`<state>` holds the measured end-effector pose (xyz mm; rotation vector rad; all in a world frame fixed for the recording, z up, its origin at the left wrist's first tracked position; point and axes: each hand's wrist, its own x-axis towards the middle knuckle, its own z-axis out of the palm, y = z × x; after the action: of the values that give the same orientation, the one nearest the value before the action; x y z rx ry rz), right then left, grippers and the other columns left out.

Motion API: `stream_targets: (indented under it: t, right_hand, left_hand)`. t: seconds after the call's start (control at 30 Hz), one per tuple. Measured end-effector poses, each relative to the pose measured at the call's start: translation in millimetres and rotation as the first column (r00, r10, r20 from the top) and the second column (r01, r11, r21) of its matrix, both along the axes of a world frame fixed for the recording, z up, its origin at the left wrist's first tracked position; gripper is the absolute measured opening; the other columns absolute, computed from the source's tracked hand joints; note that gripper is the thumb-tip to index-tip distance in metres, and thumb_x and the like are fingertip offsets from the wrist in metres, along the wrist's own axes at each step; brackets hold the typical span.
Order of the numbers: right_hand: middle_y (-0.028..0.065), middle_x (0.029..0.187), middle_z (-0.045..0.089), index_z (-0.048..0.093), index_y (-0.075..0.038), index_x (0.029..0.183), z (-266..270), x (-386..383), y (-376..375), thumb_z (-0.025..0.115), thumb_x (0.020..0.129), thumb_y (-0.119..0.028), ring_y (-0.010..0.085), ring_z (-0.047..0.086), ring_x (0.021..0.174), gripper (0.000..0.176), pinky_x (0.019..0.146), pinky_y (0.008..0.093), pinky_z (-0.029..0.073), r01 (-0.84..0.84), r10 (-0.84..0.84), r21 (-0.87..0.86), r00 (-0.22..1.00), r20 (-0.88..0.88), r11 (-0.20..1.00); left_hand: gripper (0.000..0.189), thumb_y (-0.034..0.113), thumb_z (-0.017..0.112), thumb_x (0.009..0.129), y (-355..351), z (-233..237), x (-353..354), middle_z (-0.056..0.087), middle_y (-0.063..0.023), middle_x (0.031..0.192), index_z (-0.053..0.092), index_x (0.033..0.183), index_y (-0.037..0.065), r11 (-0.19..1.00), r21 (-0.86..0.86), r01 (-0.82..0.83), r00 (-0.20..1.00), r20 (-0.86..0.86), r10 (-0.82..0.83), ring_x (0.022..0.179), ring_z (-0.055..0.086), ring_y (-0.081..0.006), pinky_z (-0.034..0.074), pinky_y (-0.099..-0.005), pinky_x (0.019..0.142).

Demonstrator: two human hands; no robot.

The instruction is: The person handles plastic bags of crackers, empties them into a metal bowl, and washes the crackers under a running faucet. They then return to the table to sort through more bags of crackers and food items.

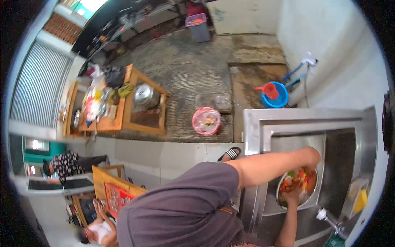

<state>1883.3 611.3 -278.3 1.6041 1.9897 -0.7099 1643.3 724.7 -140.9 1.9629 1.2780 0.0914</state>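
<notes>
A metal bowl full of colourful cut vegetables sits in a stainless steel sink at the right. My left hand reaches across from my grey sleeve and grips the bowl's far rim. My right hand comes up from the bottom edge and lies on the vegetables inside the bowl. Its fingers are too small to read. A tap juts over the sink just beside my right forearm.
A yellow sponge lies on the sink's ledge. On the floor are a blue bucket with a red scoop, a pink basin and a wooden table with pots. Two other people are at the left.
</notes>
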Motion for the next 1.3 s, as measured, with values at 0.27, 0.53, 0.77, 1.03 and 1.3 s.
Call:
stream_targets:
  t: [0.27,0.53,0.77,1.03,1.3]
  right_hand:
    - [0.0227,0.160,0.018,0.011,-0.003,0.157,-71,14,-8,0.075,0.081,-0.030,0.0388,0.027,0.144,0.103,0.119,0.0459,0.029,-0.043,0.055,0.355,0.998,-0.024,0.934]
    - [0.0262,0.150,0.039,0.026,0.000,0.151,-35,31,52,0.078,0.081,-0.032,0.0393,0.046,0.134,0.093,0.109,0.0458,0.039,0.571,-0.447,0.185,0.773,-0.451,0.800]
    - [0.0244,0.158,0.024,0.015,0.000,0.155,-44,28,0,0.083,0.068,-0.048,0.0381,0.047,0.134,0.120,0.108,0.0433,0.044,-0.294,0.262,0.081,0.925,0.274,0.952]
    - [0.0266,0.138,0.052,0.024,0.000,0.152,-78,44,3,0.079,0.077,-0.036,0.0419,0.051,0.127,0.100,0.105,0.0449,0.044,0.658,-0.490,0.106,0.649,-0.581,0.746]
    - [0.0321,0.146,0.038,0.030,0.003,0.149,-71,41,40,0.068,0.085,-0.050,0.0464,0.041,0.133,0.091,0.109,0.0480,0.037,0.329,-0.258,0.413,0.941,-0.219,0.849]
  left_hand:
    - [0.029,0.031,0.072,0.079,9,-15,9,0.074,-0.0152,0.102,0.078,0.096,0.008,1.000,0.019,-0.018,1.000,-0.010,0.019,0.095,0.070,-0.0335,0.056,-0.0461,0.082]
    - [0.031,0.031,0.070,0.081,2,-3,-2,0.074,-0.0151,0.102,0.077,0.098,0.007,0.999,0.029,-0.020,0.999,0.027,0.019,0.096,0.070,-0.0330,0.057,-0.0455,0.081]
    - [0.034,0.033,0.069,0.083,-2,8,-9,0.073,-0.0180,0.102,0.076,0.097,0.003,1.000,0.010,-0.012,0.999,0.032,0.012,0.096,0.070,-0.0344,0.057,-0.0456,0.081]
    - [0.036,0.036,0.067,0.084,-1,-3,3,0.073,-0.0172,0.101,0.076,0.098,0.003,0.999,0.038,-0.009,1.000,0.008,0.009,0.095,0.070,-0.0350,0.057,-0.0460,0.081]
    - [0.036,0.036,0.068,0.083,1,-4,1,0.073,-0.0175,0.099,0.076,0.097,0.004,0.999,0.038,-0.013,0.999,0.030,0.012,0.095,0.070,-0.0358,0.057,-0.0462,0.081]
